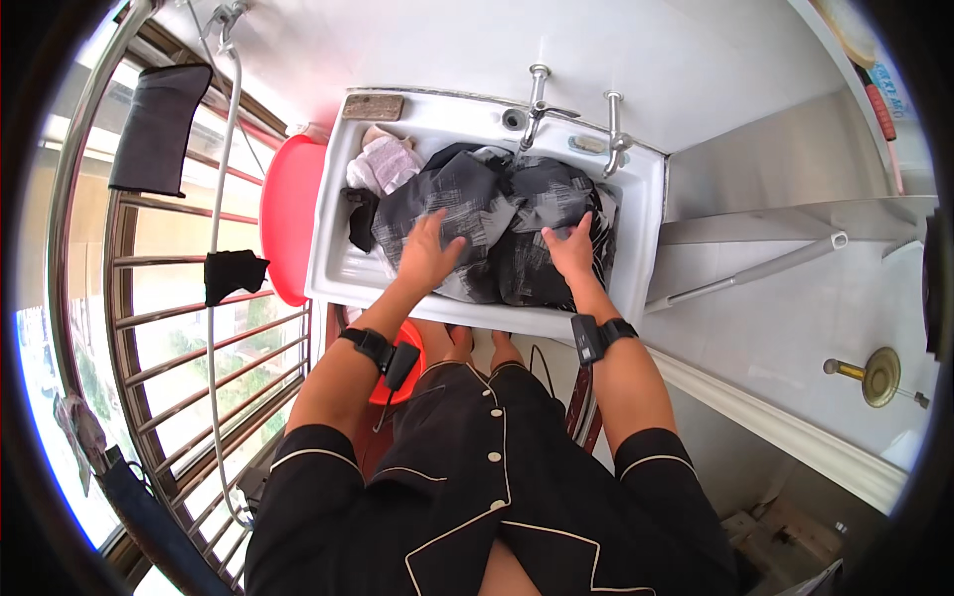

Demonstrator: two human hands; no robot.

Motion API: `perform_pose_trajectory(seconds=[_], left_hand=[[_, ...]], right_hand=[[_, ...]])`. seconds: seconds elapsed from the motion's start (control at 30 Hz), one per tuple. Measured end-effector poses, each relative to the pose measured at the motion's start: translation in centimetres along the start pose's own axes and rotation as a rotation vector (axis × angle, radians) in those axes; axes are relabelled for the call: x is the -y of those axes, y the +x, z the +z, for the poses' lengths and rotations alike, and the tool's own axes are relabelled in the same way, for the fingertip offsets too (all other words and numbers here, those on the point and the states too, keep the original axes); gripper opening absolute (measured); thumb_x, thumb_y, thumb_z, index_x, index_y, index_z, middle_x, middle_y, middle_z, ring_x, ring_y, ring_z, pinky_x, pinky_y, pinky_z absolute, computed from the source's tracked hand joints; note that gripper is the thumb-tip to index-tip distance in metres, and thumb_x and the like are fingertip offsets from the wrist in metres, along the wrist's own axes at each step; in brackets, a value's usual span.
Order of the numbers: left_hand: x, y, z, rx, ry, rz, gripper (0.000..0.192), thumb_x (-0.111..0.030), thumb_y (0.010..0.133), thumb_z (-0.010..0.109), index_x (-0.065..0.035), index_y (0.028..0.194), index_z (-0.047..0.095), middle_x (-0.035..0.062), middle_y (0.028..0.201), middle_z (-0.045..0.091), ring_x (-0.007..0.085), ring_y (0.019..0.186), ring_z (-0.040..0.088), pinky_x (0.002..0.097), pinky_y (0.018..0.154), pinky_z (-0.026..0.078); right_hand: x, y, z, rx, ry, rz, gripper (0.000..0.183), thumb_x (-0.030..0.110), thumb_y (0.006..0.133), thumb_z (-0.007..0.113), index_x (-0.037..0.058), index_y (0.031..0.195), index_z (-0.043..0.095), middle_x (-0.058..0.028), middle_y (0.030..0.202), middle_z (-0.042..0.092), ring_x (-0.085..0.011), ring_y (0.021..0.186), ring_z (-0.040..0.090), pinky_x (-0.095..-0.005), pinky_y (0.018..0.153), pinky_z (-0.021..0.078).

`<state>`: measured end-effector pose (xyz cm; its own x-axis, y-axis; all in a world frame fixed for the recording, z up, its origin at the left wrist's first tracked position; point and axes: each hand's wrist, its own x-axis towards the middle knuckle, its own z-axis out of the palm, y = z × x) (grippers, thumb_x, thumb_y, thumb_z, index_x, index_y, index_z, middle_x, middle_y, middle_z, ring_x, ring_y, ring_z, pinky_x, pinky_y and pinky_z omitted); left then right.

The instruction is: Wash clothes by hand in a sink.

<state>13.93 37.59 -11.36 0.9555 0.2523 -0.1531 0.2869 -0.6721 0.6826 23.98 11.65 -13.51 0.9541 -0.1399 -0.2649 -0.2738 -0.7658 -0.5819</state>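
A bulky dark grey patterned garment or cloth (447, 194) fills much of a white ceramic laundry sink (343, 257). Over its left part is my left hand (428, 253), fingers spread. My right hand (572, 249) is above the right part with thumb and fingers apart. Neither hand grips the fabric; whether the fingertips touch it, I cannot tell. At the sink's left end lie a pale pink towel (387, 164) and a small black cloth (363, 220). The garment hides much of the basin floor.
Two metal taps (535, 112) (616, 138) reach over the sink's back edge. A brown scrubbing brush or block (373, 108) rests on the back left rim. A red basin (291, 223) stands against the left side, by window bars (179, 316). Rightward, a grey-handled pole (782, 257) lies on the counter.
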Motion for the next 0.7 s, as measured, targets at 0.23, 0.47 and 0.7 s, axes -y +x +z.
perform_pose_trajectory(seconds=[0.23,0.47,0.7], left_hand=[[-5.1,0.9,0.6,0.335,-0.817,-0.383,0.075,-0.048,0.092,0.065,-0.0014,0.144,0.04,0.0112,0.133,0.054,0.022,0.117,0.054,0.0396,0.093,0.048],[-6.2,0.5,0.6,0.398,-0.765,-0.379,0.059,-0.042,0.092,0.065,0.0029,0.13,0.054,0.0081,0.111,0.063,0.0149,0.091,0.063,0.0286,0.077,0.051],[-4.9,-0.6,1.1,0.358,-0.847,-0.435,0.058,-0.039,0.096,0.061,0.0004,0.137,0.048,0.008,0.118,0.061,0.0168,0.098,0.063,0.0308,0.082,0.051]], right_hand=[[6.2,-4.7,2.2,0.298,0.056,-0.545,0.02,0.019,0.087,0.062,0.0054,0.099,0.07,-0.0228,0.093,0.065,-0.0387,0.085,0.066,-0.0458,0.076,0.0517],[0.8,7.0,0.8,-0.312,-0.05,-0.113,0.06,0.02,0.083,0.066,-0.007,0.132,0.044,-0.029,0.123,0.056,-0.0467,0.113,0.054,-0.0509,0.094,0.0442],[3.9,0.6,3.0,0.143,0.069,-0.438,0.017,0.023,0.083,0.066,0.0075,0.09,0.069,-0.0174,0.085,0.069,-0.0374,0.085,0.067,-0.0449,0.075,0.0538]])
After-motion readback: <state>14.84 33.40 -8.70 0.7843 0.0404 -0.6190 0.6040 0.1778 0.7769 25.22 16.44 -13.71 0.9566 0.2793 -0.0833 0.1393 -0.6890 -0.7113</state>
